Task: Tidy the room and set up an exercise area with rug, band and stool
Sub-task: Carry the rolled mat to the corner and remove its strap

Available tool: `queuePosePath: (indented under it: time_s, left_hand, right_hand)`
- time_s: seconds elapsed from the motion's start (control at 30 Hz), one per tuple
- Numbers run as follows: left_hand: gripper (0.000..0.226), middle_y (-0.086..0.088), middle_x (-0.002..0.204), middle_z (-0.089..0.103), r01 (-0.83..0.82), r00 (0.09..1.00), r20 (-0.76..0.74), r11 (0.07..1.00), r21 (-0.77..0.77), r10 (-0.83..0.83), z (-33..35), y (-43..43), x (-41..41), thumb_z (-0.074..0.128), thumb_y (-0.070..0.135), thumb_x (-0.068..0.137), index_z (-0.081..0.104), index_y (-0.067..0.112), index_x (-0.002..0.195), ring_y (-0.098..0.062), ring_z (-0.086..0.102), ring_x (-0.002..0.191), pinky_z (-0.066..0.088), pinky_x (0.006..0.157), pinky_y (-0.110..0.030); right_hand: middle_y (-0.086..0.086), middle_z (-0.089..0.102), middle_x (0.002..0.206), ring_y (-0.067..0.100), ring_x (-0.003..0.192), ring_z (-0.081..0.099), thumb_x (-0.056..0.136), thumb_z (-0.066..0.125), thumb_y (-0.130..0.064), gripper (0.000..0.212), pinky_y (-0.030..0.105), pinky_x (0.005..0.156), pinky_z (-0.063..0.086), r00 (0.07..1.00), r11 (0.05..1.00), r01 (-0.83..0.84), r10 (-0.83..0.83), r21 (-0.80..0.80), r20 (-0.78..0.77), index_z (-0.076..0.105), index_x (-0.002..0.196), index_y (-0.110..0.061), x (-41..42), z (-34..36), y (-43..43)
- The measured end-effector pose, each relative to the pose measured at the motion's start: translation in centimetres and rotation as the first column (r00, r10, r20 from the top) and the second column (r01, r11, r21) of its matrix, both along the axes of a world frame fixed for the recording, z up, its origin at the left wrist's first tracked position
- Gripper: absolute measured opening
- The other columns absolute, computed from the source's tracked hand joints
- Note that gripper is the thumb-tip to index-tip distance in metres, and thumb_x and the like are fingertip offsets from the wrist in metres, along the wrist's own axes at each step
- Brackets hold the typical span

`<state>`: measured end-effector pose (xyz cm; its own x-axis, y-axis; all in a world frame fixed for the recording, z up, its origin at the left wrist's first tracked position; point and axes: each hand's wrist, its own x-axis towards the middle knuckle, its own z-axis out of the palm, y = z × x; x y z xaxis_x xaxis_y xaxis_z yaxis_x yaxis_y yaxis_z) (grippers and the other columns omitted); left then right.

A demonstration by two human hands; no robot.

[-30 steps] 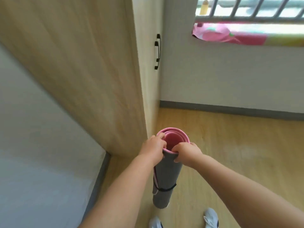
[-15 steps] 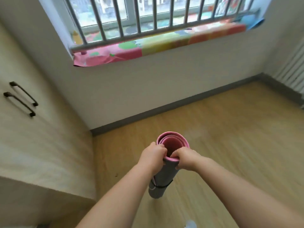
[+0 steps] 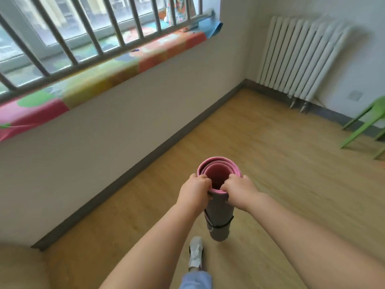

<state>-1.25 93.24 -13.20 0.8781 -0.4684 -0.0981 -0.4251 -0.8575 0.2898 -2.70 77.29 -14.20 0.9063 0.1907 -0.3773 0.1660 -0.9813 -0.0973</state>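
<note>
The left hand (image 3: 194, 189) and right hand (image 3: 237, 190) each keep a clenched grip on the top rim of the rolled rug (image 3: 218, 213), upright over the wooden floor (image 3: 270, 163); it looks light and spongy, best carried by that rim or its strapped middle.

Nothing you can read here.
The rolled rug (image 3: 218, 211) shows you only plain grey outside and pink inside. The coloured cloth (image 3: 100, 80) on the window sill is blurred patches of colour, with no letters to make out. The small wall plate (image 3: 354, 95) beside the radiator (image 3: 302, 55) and the dark marking on the white shoe (image 3: 195, 254) are too blurred to tell.
</note>
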Motion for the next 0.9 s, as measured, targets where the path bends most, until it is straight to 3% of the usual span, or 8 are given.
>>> queuePosePath:
  time_s: [0.27,0.47,0.63,0.77,0.9]
  left_hand:
    - [0.023,0.006,0.111,0.063,0.214,0.974,-0.054,0.975,-0.064,-0.218,-0.8,-7.9,13.9,0.066,0.022,0.083,0.067,0.019,0.106,-0.020,0.049,0.101,0.050,0.074,-0.034]
    - [0.028,0.011,0.118,0.062,0.391,0.921,0.056,0.913,-0.120,-0.387,-0.8,-15.6,21.8,0.059,0.016,0.085,0.066,0.022,0.111,-0.020,0.052,0.103,0.053,0.072,-0.037]
    - [0.028,0.010,0.119,0.063,0.520,0.853,0.096,0.851,-0.074,-0.513,-1.4,-22.3,28.2,0.059,0.017,0.086,0.066,0.022,0.113,-0.022,0.054,0.099,0.053,0.072,-0.038]
    - [0.030,0.010,0.125,0.061,0.511,0.857,0.083,0.859,-0.025,-0.508,-1.6,-27.1,33.4,0.058,0.018,0.088,0.065,0.022,0.117,-0.021,0.054,0.106,0.053,0.076,-0.036]
    - [0.039,0.010,0.146,0.045,0.488,0.871,0.055,0.873,0.004,-0.488,-1.5,-31.1,38.8,0.056,0.020,0.092,0.056,0.022,0.131,-0.019,0.049,0.122,0.053,0.085,-0.034]
  right_hand:
    - [0.000,0.047,0.097,0.031,0.103,0.052,0.083,0.057,-0.022,0.021,0.034,0.074,0.036,0.945,0.948,0.318,-0.319,-0.025,-0.070,0.066,0.098,-0.034,9.7,0.0,-7.3]
    - [0.004,0.051,0.108,0.033,0.097,0.055,0.087,0.060,-0.031,0.015,0.032,0.072,0.037,0.825,0.827,0.563,-0.562,0.002,-0.060,0.065,0.101,-0.032,15.0,1.3,-13.3]
    - [0.005,0.053,0.107,0.028,0.090,0.055,0.090,0.057,-0.026,0.002,0.032,0.068,0.037,0.777,0.778,0.628,-0.626,0.023,-0.072,0.058,0.091,-0.024,19.9,1.0,-19.1]
    - [0.004,0.052,0.103,0.030,0.090,0.056,0.090,0.057,-0.025,0.004,0.032,0.066,0.038,0.772,0.772,0.635,-0.633,0.032,-0.059,0.055,0.086,-0.026,25.2,0.4,-23.9]
    - [0.004,0.052,0.107,0.031,0.094,0.057,0.090,0.057,-0.027,0.011,0.032,0.069,0.038,0.783,0.781,0.621,-0.621,0.066,-0.035,0.062,0.099,-0.029,31.4,-0.1,-28.2]
